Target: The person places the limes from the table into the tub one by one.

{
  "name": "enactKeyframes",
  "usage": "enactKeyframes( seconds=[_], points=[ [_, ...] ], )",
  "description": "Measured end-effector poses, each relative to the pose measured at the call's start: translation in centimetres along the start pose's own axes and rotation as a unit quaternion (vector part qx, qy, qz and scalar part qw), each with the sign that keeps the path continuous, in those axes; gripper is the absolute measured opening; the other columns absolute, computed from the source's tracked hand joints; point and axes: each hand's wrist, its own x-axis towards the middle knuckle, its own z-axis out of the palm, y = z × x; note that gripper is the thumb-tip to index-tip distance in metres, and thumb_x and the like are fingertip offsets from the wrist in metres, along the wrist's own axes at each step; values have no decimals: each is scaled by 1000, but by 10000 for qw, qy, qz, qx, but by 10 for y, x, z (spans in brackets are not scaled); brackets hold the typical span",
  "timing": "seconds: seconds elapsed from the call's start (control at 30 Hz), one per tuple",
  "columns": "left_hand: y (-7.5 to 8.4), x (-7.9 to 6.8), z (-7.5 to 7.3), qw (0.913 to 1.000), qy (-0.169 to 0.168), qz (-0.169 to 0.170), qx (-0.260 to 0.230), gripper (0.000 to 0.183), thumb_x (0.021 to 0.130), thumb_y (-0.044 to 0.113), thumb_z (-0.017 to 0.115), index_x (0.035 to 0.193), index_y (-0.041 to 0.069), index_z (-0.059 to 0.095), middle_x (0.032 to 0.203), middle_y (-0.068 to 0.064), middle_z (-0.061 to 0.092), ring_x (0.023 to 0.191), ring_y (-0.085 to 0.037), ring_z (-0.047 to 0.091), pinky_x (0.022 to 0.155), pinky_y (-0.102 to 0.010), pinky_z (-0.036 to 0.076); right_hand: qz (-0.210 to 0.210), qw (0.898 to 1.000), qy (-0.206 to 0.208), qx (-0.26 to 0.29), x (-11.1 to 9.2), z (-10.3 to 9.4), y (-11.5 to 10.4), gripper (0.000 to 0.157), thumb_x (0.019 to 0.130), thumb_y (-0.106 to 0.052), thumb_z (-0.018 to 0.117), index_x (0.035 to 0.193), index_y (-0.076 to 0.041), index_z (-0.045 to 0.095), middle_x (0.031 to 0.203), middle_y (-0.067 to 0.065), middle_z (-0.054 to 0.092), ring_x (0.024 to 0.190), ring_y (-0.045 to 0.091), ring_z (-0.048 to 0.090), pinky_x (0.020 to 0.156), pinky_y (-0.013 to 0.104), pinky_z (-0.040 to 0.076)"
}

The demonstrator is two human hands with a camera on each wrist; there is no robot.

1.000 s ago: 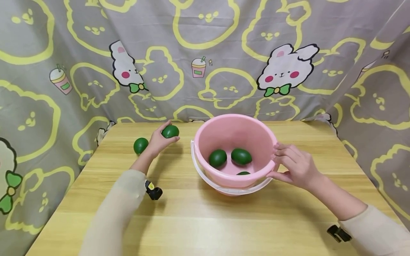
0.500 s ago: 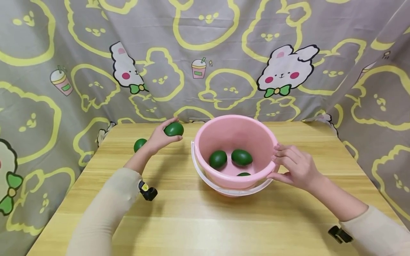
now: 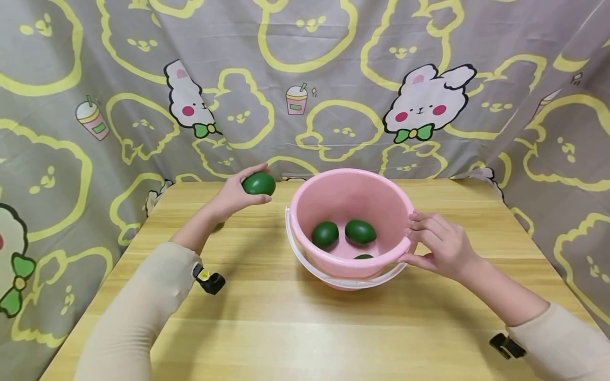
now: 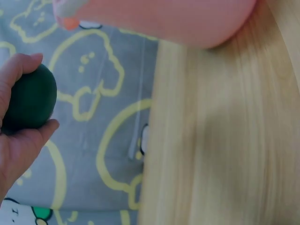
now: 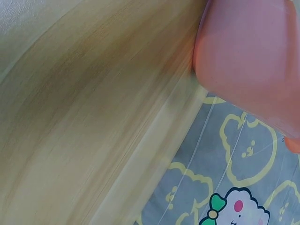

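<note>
My left hand (image 3: pixel 233 194) grips a smooth dark green avocado (image 3: pixel 259 183), thumb and fingers round its sides, held above the table left of the pink bucket (image 3: pixel 343 269). In the left wrist view the same avocado (image 4: pixel 33 98) sits between thumb and fingers. With thumb and fingertips, my right hand (image 3: pixel 443 247) holds the bucket's right rim. Inside the bucket lie an avocado (image 3: pixel 325 235) on the left, another avocado (image 3: pixel 360 232) beside it, and a third (image 3: pixel 364 256) mostly hidden by the front wall. The right wrist view shows the bucket's side (image 5: pixel 248 56), not the hand.
One more avocado (image 3: pixel 218 227) lies on the wooden table (image 3: pixel 305 338), mostly hidden behind the left forearm. The bucket's white handle (image 3: pixel 350 284) hangs down along its front. A printed grey curtain (image 3: pixel 333 121) hangs behind the table and along both sides.
My left hand has lifted the avocado up off the table and slightly right. The left forearm has swung left, covering most of the avocado on the table. The right hand and bucket stay put.
</note>
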Motion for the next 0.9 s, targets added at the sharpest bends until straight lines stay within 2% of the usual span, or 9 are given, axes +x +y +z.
enactKeyframes(
  seconds=[0.13, 0.27, 0.43, 0.67, 0.9],
  points=[
    [15, -4, 0, 9998, -137, 97, 135, 75, 78, 14, 76, 144, 20, 42, 143, -3, 46, 110, -27, 52, 88, -39, 47, -11, 10000, -7, 11, 1, 0, 0, 57, 89, -52, 57, 68, 1, 60, 69, 15, 64, 66, 32, 62, 52, 45, 50],
    [31, -8, 2, 9986, -428, 148, 282, 74, 76, 14, 77, 142, 21, 44, 141, -4, 48, 107, -27, 55, 87, -39, 48, -36, 10000, -13, 16, 2, 0, 0, 57, 89, -52, 57, 68, 1, 60, 69, 15, 64, 66, 33, 62, 52, 44, 50],
    [47, -10, 8, 9970, -683, 316, 181, 73, 75, 14, 79, 140, 23, 47, 135, -2, 52, 105, -26, 56, 87, -38, 49, -53, 10000, -42, 22, 1, 0, -1, 56, 90, -51, 57, 69, 0, 60, 69, 15, 64, 67, 33, 62, 53, 44, 50],
    [61, -9, 13, 9937, -903, 670, -18, 72, 74, 11, 79, 138, 22, 49, 134, 2, 54, 106, -22, 56, 89, -36, 49, -19, 10000, -53, 22, 0, 0, -1, 56, 89, -52, 57, 69, 0, 60, 69, 14, 65, 67, 33, 62, 54, 43, 50],
    [73, -11, 20, 9864, -1367, 904, -146, 73, 74, 9, 79, 139, 20, 49, 137, 3, 50, 113, -20, 53, 90, -35, 50, -13, 10000, -70, 18, 1, -1, -2, 56, 89, -52, 57, 69, 0, 60, 68, 13, 64, 67, 33, 63, 52, 44, 50]
  ],
)
